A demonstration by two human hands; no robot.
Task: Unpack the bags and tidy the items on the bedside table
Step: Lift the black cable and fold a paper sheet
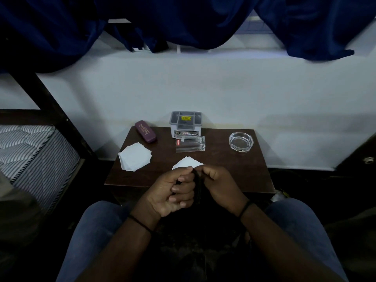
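**Head view: both hands working a dark item over the table edge**

Head camera looks down on my fingers [183, 197], curled on a dark, narrow thing [197, 188] held upright between my two hands. My left hand [173, 192] wraps it from the left with its fingers folded in; my right hand [218, 185] pinches its top from the other side. It is too dark to tell what it is, perhaps a strap or a small pouch.

Just beyond my knuckles, a white paper [188, 162] lies on the table [234, 176], partly hidden by my hands. Farther out: a paper stack [135, 157] on the left, a maroon case [145, 134] behind it, a glass [190, 143] lying on its side at the middle, a grey box [185, 124] against the wall, and an ashtray [241, 142] to the right.

I judge the unpacking is mostly done and I am sorting out this last dark piece. Next I should find it a free spot, then stand the glass up and square the loose papers.
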